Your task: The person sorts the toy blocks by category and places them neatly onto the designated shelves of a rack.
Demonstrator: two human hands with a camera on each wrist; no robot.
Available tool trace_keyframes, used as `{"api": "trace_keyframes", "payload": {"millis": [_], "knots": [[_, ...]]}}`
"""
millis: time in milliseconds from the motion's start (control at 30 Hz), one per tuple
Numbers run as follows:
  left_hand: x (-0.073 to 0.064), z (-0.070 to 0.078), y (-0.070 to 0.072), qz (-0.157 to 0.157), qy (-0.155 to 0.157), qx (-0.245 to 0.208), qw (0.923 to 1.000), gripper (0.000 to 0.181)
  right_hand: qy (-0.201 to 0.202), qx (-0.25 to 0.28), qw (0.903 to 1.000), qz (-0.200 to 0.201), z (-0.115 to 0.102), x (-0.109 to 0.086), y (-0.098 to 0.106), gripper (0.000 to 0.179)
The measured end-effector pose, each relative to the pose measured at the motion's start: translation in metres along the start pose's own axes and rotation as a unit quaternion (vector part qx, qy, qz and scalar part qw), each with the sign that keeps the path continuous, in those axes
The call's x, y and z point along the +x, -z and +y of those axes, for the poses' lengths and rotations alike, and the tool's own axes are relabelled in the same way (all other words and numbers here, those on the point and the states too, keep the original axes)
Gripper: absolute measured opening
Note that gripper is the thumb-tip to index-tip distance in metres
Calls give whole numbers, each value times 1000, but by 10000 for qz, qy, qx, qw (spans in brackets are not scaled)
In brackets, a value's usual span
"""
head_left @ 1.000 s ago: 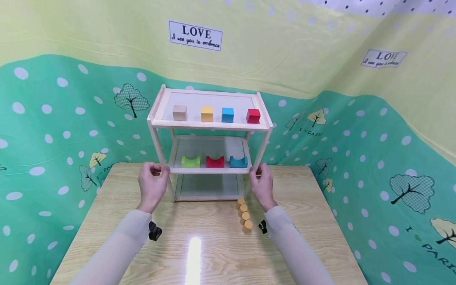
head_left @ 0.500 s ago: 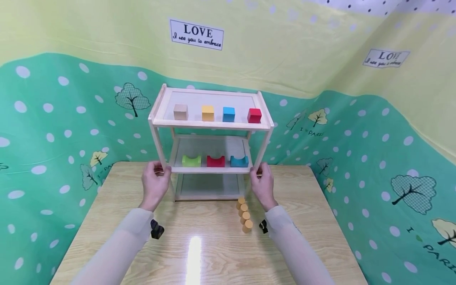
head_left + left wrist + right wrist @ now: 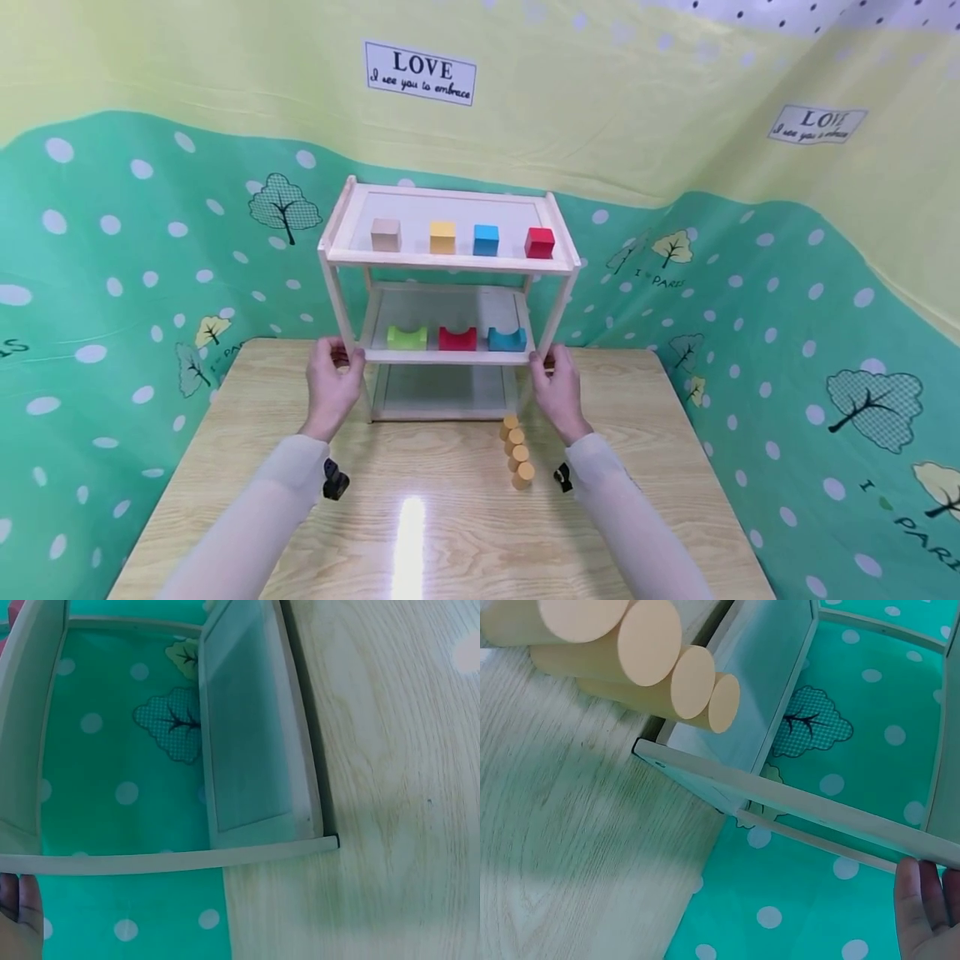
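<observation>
A pale wooden three-tier shelf (image 3: 442,358) stands on the table in front of me. My left hand (image 3: 333,387) grips its left front post at the height of the middle tier, thumb at the front. On the opposite side my right hand (image 3: 558,387) holds the right front post at the same height. Beige, yellow, blue and red cubes (image 3: 442,239) line the top tier. The middle tier bears a green arch block (image 3: 407,339), a red one (image 3: 457,340) and a blue one (image 3: 507,341). In the left wrist view, fingertips (image 3: 30,904) meet the post (image 3: 150,862).
Several light wooden cylinders (image 3: 517,457) stand upright in a row on the wood-grain table (image 3: 337,550), running from the shelf's right front corner toward me. Behind the shelf and along both sides hangs a green and yellow patterned cloth (image 3: 675,292).
The whole head view has shifted slightly, so everything sits a little further right. Both hands keep their hold on the posts, and the blocks and cylinders stay in place.
</observation>
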State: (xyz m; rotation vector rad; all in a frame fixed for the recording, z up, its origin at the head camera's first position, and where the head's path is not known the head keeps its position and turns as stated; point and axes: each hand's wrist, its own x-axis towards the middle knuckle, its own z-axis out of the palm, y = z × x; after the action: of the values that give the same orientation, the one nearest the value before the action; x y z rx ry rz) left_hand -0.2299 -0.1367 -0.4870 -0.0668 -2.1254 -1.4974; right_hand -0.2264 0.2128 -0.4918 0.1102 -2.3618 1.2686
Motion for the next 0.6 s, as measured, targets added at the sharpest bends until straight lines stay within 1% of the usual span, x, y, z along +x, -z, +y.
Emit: {"api": "trace_keyframes", "payload": {"millis": [167,300,433,500,600], "knots": [[0,-2,1,-22,-137,-78,9999,19,-133,-34,9998,-174,1,-3,2,26],[1,-3,1,-12,-166,-98,9998,19,-236,-42,9993,-276,5,-9,6,30],[0,-3,1,-19,-143,-111,9998,19,-334,61,9992,-217,12,-18,11,30],[0,-4,1,-11,-141,-124,9998,19,-318,112,9993,-160,16,-23,14,29],[0,-5,0,2,-179,-114,9998,19,-265,190,9994,-117,22,-33,19,32]]}}
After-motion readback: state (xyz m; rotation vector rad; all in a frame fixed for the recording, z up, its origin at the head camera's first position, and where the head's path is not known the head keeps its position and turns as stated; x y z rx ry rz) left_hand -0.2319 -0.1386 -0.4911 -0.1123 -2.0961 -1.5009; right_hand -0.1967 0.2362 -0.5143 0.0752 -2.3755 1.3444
